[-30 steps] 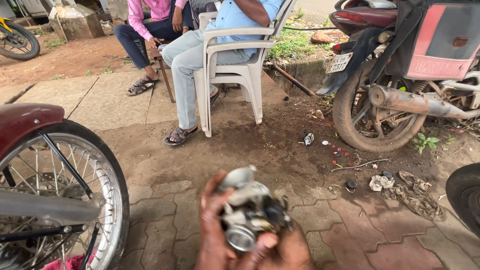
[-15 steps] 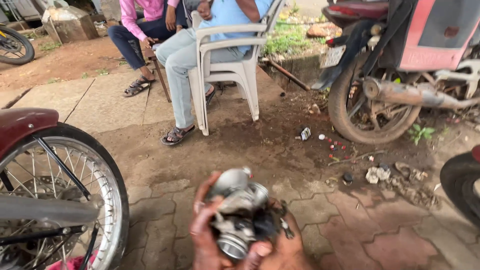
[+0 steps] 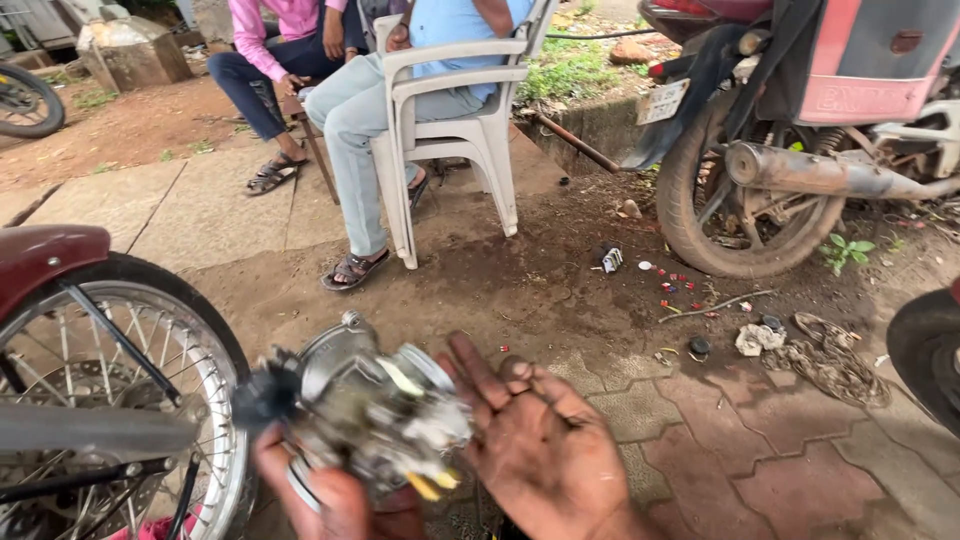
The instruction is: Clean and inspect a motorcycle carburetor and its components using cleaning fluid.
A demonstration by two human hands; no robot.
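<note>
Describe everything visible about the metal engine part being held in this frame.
The metal engine part looks like a small carburettor: grey cast metal with a rounded bowl-like cap on its upper left, a dark rubbery piece at its left end and yellowish bits underneath. It is grimy, motion-blurred and tilted, held low above the brick paving. The left hand grips it from below; the right hand, palm open and fingers spread, lies against its right side. Finer detail cannot be made out.

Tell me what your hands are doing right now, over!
Left hand grips metal engine part from below. Right hand open, palm up, beside it. Motorcycle wheel close at left.
</note>
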